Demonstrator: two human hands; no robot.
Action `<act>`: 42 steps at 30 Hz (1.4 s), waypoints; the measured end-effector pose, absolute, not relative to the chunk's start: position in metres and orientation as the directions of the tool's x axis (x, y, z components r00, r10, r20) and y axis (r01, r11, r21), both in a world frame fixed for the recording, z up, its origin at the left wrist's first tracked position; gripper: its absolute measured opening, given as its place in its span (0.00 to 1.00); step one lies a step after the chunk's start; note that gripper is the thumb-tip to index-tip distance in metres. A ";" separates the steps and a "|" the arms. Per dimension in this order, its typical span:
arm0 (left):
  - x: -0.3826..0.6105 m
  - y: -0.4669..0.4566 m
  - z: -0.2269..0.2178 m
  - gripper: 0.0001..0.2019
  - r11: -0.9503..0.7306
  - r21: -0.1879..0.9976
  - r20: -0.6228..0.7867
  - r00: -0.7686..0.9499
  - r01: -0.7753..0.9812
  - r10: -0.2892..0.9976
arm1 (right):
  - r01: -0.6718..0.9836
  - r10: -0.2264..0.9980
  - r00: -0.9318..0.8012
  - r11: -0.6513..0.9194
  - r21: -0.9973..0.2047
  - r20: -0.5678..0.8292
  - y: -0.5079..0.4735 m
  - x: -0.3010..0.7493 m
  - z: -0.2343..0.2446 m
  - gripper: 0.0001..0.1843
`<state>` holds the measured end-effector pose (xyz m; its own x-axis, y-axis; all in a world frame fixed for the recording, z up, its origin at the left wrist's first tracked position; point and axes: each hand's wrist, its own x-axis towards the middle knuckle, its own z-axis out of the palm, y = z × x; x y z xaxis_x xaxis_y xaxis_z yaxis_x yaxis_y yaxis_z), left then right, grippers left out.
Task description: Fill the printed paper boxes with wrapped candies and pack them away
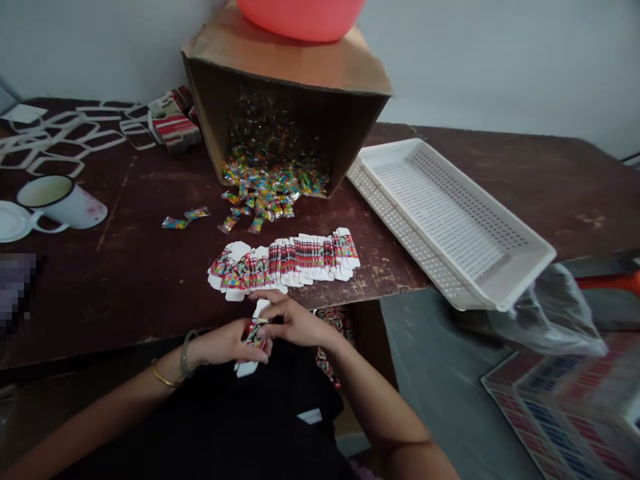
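Near the table's front edge, my left hand (pixel 226 345) is closed round a small printed carton (pixel 255 333) with white flaps sticking out at both ends. My right hand (pixel 293 321) pinches the upper part of the same carton. Just beyond my fingers lies an overlapping row of flat red printed cartons (pixel 300 259) with white flaps. Behind that row, small clear packets of colourful candy (pixel 270 200) spill from a cardboard box (pixel 207 127) lying on its side. Two more candy packets (pixel 186 218) lie apart to the left.
A white perforated tray (pixel 400 230) juts over the table's edge at right. An enamel mug (pixel 75 205) and its lid (pixel 14 221) stand at left. A pink basin (pixel 305 17) rests on the cardboard box. Below the table, an open box (pixel 370 340) holds many red printed pieces.
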<state>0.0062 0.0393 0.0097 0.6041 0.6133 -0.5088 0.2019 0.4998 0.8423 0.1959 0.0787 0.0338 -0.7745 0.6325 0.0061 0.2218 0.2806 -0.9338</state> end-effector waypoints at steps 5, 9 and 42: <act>0.009 0.027 -0.005 0.12 0.382 0.900 -0.425 0.220 0.212 0.878 | 0.089 0.888 -0.454 -0.038 -0.995 -0.075 0.064 0.190 0.022 0.07; 0.008 0.004 -0.004 0.17 0.282 0.946 -0.290 0.027 0.162 0.957 | -0.167 0.877 -0.416 -0.334 -0.927 -0.241 0.037 0.183 0.012 0.19; -0.045 -0.057 -0.030 0.30 0.710 0.697 -0.480 0.671 -0.101 0.566 | 0.197 0.751 -0.659 0.107 -0.975 -0.051 -0.020 0.175 -0.003 0.10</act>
<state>-0.0448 -0.0573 -0.0301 0.6706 0.5659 -0.4796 -0.1006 0.7099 0.6971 0.1749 -0.0199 -0.0028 -0.6587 0.7506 -0.0508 0.1969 0.1068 -0.9746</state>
